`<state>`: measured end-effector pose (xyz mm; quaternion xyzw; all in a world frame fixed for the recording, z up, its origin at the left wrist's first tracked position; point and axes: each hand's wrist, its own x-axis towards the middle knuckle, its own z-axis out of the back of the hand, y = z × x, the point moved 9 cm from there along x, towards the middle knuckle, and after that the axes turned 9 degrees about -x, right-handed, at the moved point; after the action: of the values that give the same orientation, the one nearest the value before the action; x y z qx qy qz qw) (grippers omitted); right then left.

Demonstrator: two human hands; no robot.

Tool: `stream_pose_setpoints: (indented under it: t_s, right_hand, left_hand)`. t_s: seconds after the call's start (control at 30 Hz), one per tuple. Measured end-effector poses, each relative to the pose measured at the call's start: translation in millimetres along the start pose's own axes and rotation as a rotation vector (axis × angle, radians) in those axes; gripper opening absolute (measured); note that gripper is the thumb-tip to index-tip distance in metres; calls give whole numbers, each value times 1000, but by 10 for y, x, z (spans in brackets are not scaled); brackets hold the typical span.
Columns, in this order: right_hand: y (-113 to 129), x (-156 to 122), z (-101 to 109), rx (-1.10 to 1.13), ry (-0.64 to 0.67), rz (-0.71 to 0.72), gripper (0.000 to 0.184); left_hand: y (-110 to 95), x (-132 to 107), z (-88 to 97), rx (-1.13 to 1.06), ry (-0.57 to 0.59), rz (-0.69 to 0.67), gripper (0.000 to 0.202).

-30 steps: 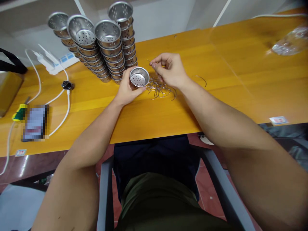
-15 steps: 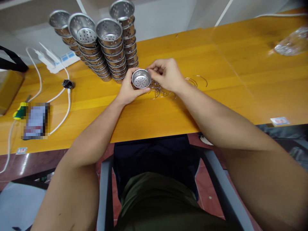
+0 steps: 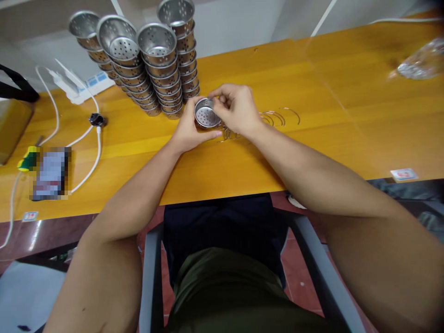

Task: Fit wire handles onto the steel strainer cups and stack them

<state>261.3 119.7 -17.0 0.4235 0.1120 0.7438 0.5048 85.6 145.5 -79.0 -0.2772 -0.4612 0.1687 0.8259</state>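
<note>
A small perforated metal cup is held by my left hand, its thumb along the near side and fingers round the far left. Its open mouth tilts toward me. My right hand is pinched at the cup's upper right rim; what its fingertips hold, if anything, is hidden. Thin curved metal wires lie on the table under and beside my right hand. Behind my left hand stand several tall stacks of similar perforated cups.
A white power strip with cables and a black plug lies left on the wooden table. Nearer are a blurred phone and a yellow-green handle. Crumpled clear plastic is far right.
The cup and my left hand have shifted slightly right. My right fingertips have moved a little left, over the cup's rim, and the cup has turned slightly.
</note>
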Motion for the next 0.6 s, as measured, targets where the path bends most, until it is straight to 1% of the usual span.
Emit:
stream_pose_setpoints:
  t_s: [0.07, 0.13, 0.23, 0.33, 0.4, 0.47, 0.53, 0.6]
  right_hand:
    - [11, -9, -27, 11, -19, -6, 15]
    - [31, -16, -59, 28, -12, -10, 13]
    - [46, -14, -88, 65, 18, -19, 15]
    - [41, -4, -48, 139, 65, -18, 18]
    - [55, -11, -29, 229, 171, 12, 20]
    - [90, -48, -24, 338, 323, 60, 25]
    - [125, -97, -8, 445, 446, 102, 35]
    - [137, -130, 5, 532, 512, 116, 46]
  left_hand:
    - [-11, 0, 0, 14, -5, -3, 120]
    - [-34, 4, 5, 23, -14, 1, 114]
    - [-92, 13, 2, 26, -10, -6, 106]
    - [-136, 15, 21, 22, -14, -35, 100]
    - [-124, 11, 46, 24, -23, -38, 97]
    - [-92, 4, 65, 24, -26, -26, 95]
    - [-78, -2, 69, 19, -21, -17, 95]
    - [-106, -3, 58, 11, -13, -23, 96]
